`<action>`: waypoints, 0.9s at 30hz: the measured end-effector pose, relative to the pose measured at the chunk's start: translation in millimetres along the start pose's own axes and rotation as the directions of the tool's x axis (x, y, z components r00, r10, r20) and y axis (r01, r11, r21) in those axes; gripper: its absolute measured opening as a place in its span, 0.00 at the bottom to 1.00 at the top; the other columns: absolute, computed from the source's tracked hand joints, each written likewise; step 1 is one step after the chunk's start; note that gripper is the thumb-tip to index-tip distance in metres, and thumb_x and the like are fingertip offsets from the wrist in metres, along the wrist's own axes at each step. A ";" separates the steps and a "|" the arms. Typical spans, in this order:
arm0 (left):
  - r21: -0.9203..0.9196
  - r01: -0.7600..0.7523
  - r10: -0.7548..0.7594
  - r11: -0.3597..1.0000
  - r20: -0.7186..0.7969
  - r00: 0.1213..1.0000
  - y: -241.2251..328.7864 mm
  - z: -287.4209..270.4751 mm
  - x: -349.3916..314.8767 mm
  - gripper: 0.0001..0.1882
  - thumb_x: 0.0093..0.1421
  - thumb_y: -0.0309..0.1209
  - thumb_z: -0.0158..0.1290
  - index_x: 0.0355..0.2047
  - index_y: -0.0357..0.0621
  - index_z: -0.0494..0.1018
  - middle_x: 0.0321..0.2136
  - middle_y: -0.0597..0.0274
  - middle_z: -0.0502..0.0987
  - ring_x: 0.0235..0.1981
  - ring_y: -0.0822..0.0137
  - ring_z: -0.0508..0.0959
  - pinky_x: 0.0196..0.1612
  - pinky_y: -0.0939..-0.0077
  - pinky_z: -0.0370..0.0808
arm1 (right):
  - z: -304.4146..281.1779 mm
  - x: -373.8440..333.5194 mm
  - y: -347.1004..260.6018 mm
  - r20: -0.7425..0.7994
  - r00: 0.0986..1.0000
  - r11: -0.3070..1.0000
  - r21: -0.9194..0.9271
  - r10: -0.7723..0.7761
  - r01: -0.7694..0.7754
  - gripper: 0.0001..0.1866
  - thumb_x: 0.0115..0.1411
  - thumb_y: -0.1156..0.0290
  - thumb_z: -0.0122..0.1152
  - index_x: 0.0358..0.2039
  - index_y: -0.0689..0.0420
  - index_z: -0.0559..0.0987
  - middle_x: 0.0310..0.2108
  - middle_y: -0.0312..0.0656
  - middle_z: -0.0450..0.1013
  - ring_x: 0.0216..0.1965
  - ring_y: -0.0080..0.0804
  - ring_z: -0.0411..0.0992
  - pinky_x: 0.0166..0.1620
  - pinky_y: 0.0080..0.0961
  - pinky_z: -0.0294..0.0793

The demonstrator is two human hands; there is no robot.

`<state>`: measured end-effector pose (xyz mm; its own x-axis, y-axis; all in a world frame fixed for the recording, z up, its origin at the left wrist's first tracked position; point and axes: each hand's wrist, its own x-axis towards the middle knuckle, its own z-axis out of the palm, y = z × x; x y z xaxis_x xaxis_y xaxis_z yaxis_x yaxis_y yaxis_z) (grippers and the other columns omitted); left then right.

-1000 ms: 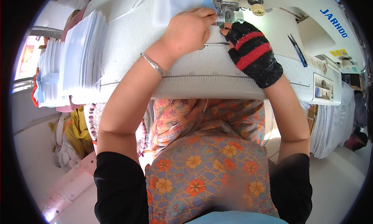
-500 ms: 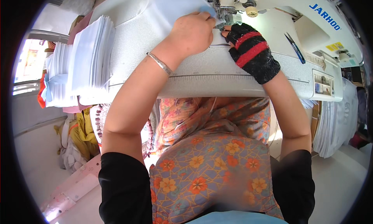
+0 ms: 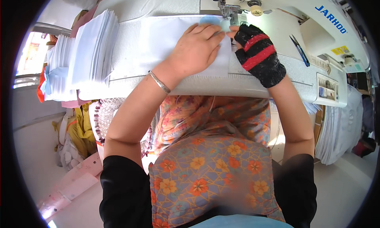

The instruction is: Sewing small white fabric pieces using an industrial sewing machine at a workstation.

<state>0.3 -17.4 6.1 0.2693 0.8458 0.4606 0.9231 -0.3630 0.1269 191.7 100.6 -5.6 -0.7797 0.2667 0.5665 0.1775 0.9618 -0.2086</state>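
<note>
A white fabric piece [image 3: 158, 42] with a light blue patch [image 3: 209, 20] at its far edge lies flat on the sewing machine's bed. My left hand [image 3: 198, 50] rests on it, fingers stretched out and pressing it down, a silver bangle at the wrist. My right hand [image 3: 258, 56] wears a black fingerless glove with red stripes. Its curled fingers close at the right edge of the fabric, just below the presser foot [image 3: 229, 12]; the exact grip is partly hidden by the glove.
A sewing machine [image 3: 308, 14] stands at the back right. Dark thread snips [image 3: 299, 50] lie on its bed, near a small parts tray [image 3: 328, 88]. Stacks of white fabric pieces [image 3: 93, 50] stand at the left. More white pieces [image 3: 338, 125] hang at the right edge.
The fabric piece, blurred and raised at the far side before, now lies flat nearer to me. My left hand has gone from curled fingers to lying spread on it. My right hand barely moved.
</note>
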 end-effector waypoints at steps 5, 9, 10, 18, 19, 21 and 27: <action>0.029 0.042 -0.041 0.999 -0.025 0.999 12.3 -0.7 -3.4 0.16 0.59 0.31 0.54 0.47 0.39 0.75 0.50 0.53 0.75 0.53 0.54 0.75 0.57 0.57 0.71 | -2.8 -4.9 -0.7 0.102 0.993 0.997 -0.043 -0.064 0.068 0.18 0.51 0.80 0.56 0.45 0.56 0.79 0.49 0.45 0.76 0.48 0.47 0.74 0.54 0.39 0.73; 0.092 0.016 -0.005 0.996 -0.111 0.994 8.9 0.3 -1.2 0.14 0.57 0.28 0.54 0.43 0.38 0.77 0.47 0.55 0.76 0.48 0.56 0.77 0.54 0.60 0.73 | -0.6 -2.8 -0.4 0.089 0.994 0.997 -0.039 -0.070 0.074 0.19 0.51 0.80 0.55 0.46 0.57 0.78 0.50 0.45 0.75 0.49 0.48 0.73 0.55 0.39 0.73; 0.093 0.020 -0.009 0.995 -0.114 0.993 7.4 0.1 0.1 0.14 0.57 0.28 0.54 0.43 0.38 0.77 0.47 0.55 0.76 0.48 0.56 0.77 0.54 0.60 0.73 | -0.8 -2.4 -0.8 0.098 0.993 0.996 -0.057 -0.068 0.073 0.19 0.51 0.80 0.55 0.46 0.57 0.78 0.50 0.45 0.75 0.50 0.48 0.73 0.55 0.40 0.72; -0.010 0.009 -0.010 1.000 -0.117 0.993 0.6 2.2 3.3 0.12 0.50 0.23 0.53 0.37 0.39 0.78 0.40 0.59 0.78 0.41 0.57 0.79 0.48 0.65 0.77 | 0.6 0.3 -0.8 0.120 0.991 0.996 -0.060 -0.065 0.073 0.20 0.52 0.80 0.55 0.47 0.57 0.78 0.51 0.45 0.75 0.50 0.48 0.72 0.56 0.40 0.72; -0.011 0.011 -0.012 1.000 -0.116 0.993 -2.0 2.3 4.7 0.12 0.50 0.23 0.53 0.37 0.39 0.78 0.40 0.59 0.78 0.41 0.57 0.79 0.48 0.65 0.77 | 1.2 0.6 -1.0 0.116 0.992 0.997 -0.052 -0.052 0.059 0.20 0.52 0.80 0.55 0.47 0.57 0.78 0.51 0.45 0.75 0.50 0.48 0.72 0.56 0.40 0.72; 0.023 0.003 -0.001 1.000 -0.100 0.995 -6.8 2.9 9.4 0.12 0.51 0.24 0.53 0.37 0.39 0.78 0.40 0.60 0.78 0.41 0.57 0.79 0.46 0.65 0.78 | 2.1 1.8 -0.6 0.114 0.993 0.998 -0.045 -0.037 0.042 0.20 0.53 0.80 0.55 0.47 0.57 0.78 0.51 0.45 0.75 0.50 0.48 0.72 0.56 0.40 0.72; 0.046 0.047 -0.043 0.998 -0.091 0.995 -25.2 10.6 19.9 0.12 0.52 0.27 0.54 0.38 0.41 0.78 0.42 0.62 0.78 0.43 0.59 0.80 0.46 0.64 0.78 | 6.4 8.2 2.8 0.105 0.993 0.995 -0.080 -0.046 0.055 0.20 0.53 0.81 0.54 0.48 0.56 0.78 0.50 0.45 0.75 0.48 0.49 0.72 0.54 0.41 0.72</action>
<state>-14.6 12.8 2.8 0.2035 0.8216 0.5325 0.9465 -0.3042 0.1076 182.0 105.2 -6.7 -0.8461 0.2141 0.4882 0.1822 0.9768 -0.1126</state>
